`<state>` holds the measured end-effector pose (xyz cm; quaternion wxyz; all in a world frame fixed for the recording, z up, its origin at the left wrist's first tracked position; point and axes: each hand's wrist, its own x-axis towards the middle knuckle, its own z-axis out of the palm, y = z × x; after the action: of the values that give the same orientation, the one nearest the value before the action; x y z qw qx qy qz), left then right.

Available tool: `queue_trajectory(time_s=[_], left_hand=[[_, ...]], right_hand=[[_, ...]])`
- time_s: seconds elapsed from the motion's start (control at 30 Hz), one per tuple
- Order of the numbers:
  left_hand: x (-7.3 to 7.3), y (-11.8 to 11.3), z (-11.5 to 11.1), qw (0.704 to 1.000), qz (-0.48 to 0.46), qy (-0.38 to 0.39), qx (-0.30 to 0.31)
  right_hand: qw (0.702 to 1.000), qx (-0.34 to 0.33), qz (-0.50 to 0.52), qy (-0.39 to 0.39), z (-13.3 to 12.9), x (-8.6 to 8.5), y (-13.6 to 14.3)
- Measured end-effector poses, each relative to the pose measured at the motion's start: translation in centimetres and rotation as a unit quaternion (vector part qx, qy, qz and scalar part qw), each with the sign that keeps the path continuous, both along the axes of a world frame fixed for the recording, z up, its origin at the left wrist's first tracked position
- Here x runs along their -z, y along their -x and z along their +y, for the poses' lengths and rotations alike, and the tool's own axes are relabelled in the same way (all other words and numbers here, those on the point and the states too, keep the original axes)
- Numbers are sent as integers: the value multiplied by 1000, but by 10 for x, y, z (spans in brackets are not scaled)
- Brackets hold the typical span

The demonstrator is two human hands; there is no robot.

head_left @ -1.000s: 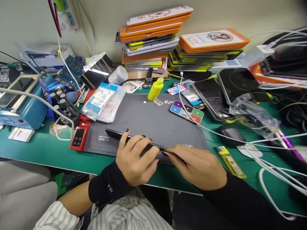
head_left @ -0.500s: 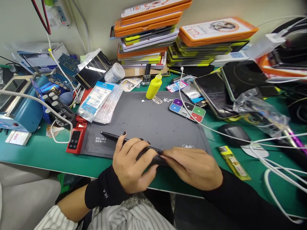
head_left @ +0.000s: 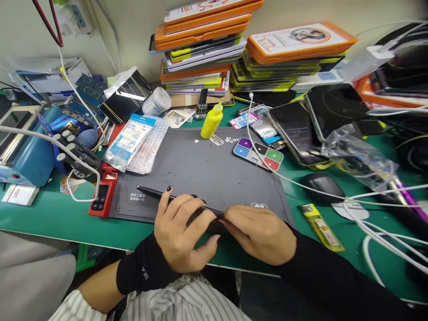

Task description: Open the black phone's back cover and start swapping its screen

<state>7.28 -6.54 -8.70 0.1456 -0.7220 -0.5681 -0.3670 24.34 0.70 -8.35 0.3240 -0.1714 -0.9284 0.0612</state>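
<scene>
A thin black phone (head_left: 152, 191) is tilted on edge over the near part of the grey work mat (head_left: 200, 169). My left hand (head_left: 182, 232) grips it, fingers hooked over its upper edge and thumb held low in front. At the phone's right end, my right hand (head_left: 262, 232) is closed in a pinch against the corner. Whatever sits between those right fingertips is hidden. The phone's face is mostly covered by my hands.
Behind the mat's middle stands a yellow squeeze bottle (head_left: 211, 121); a coloured-square tray (head_left: 258, 154) lies right of it. Orange cases (head_left: 301, 40) are stacked at the back. White cables (head_left: 314, 187) cross the right side. A red control unit (head_left: 103, 194) borders the mat's left.
The whole view has shifted slightly, with things appearing a little further left. My right hand has turned a little at the phone's corner. Both hands keep their hold.
</scene>
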Motion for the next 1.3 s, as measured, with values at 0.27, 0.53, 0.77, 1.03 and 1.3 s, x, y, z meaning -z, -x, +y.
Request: queue_trajectory(time_s=[0.27,0.53,0.77,1.03,1.3], left_hand=[[-4,0,1,1000,5,18,-7],[-2,-4,-1,1000,-19,8,-16],[1,-5,-7,999,-34,1,-4],[-1,0,-10,1000,-18,8,4],[-4,0,-5,1000,-15,22,9]], right_hand=[[999,15,25,30,-1,10,-5],[996,58,40,-60,-8,19,-5],[995,50,48,-74,-8,1,3],[997,9,67,-37,-2,-12,-4],[998,26,51,-8,-13,-1,-10]])
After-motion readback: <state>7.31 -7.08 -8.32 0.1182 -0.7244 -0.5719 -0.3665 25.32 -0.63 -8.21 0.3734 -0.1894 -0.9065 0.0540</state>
